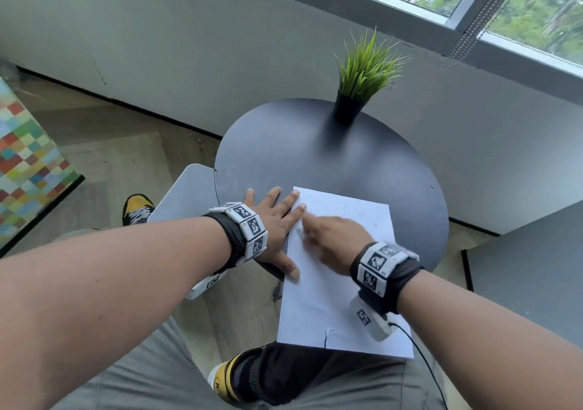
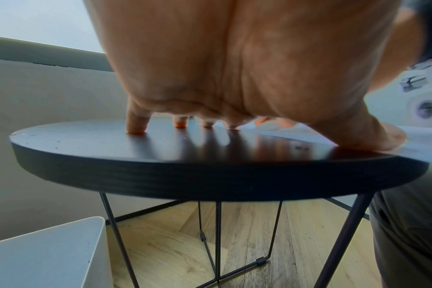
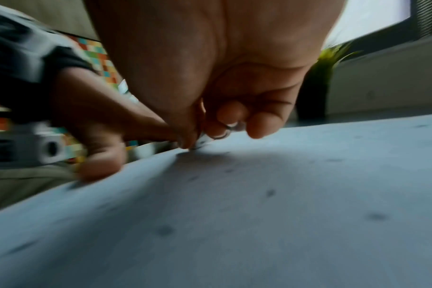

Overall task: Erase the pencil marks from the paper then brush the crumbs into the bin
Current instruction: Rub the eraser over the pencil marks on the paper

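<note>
A white sheet of paper (image 1: 340, 299) lies on the round dark table (image 1: 315, 157), and its near end hangs over the table edge above my knee. My left hand (image 1: 277, 223) lies flat with straight fingers; the thumb and two fingertips press the paper's left edge. My right hand (image 1: 310, 229), blurred, rests on the paper's upper left part. In the right wrist view its curled fingers pinch a small pale eraser (image 3: 205, 140) against the paper (image 3: 259, 214). Dark crumbs (image 3: 164, 231) are scattered over the sheet. Faint pencil lines show near the paper's far end.
A white bin (image 1: 186, 195) stands on the floor against the table's left side, also low in the left wrist view as the bin (image 2: 49, 253). A potted grass plant (image 1: 362, 78) stands at the table's far edge. The paper's near edge has a small tear (image 1: 326, 337).
</note>
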A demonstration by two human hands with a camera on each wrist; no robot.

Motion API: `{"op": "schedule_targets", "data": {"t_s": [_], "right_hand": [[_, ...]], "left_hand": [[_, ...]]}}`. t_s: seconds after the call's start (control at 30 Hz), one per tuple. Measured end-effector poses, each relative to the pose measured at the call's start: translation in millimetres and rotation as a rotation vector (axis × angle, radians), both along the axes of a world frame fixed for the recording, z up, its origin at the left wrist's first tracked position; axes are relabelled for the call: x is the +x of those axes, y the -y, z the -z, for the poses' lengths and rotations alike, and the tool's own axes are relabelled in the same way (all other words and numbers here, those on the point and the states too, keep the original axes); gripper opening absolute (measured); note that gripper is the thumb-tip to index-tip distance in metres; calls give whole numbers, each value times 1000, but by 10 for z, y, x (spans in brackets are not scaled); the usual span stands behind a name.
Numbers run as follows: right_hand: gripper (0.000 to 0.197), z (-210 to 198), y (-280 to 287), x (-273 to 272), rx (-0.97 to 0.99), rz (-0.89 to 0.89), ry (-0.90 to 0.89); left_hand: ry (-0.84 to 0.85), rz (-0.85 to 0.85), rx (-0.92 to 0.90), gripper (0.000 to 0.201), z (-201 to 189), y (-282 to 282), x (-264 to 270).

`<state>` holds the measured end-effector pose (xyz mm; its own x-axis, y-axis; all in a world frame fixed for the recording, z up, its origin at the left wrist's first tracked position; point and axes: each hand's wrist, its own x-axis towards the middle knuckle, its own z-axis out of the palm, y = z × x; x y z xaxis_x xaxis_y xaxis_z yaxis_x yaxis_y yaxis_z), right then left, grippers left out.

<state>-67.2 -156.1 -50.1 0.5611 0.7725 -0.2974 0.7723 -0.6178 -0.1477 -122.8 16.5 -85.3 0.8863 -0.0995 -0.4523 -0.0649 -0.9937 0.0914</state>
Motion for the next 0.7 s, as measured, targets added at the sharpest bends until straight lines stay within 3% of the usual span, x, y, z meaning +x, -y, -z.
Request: {"op": "schedule_targets", "data": {"t_s": [0.07, 0.2, 0.27, 0.37, 0.53, 0.63, 0.7], "right_hand": [[18, 14, 19, -69, 0, -28, -74], [25, -15, 71, 238, 1, 240, 44], [16, -9, 24, 130, -13, 150, 74], [12, 14, -16, -197, -66, -125, -17], [22, 3, 180, 129, -6, 64, 70], [11, 48, 223, -183, -35, -169, 40], [9, 60, 280, -303, -47, -217, -7]], "left_hand": [[0, 2, 0, 145, -6, 2, 5], [-1, 1, 12, 145, 6, 9, 14], [1, 2, 9, 145, 10, 7, 10], [9, 3, 9, 144, 6, 6, 1], [7, 0, 10, 145, 14, 6, 2], [15, 1, 11, 144, 38, -3, -5], [21, 3, 21, 143, 40, -3, 7]]}}
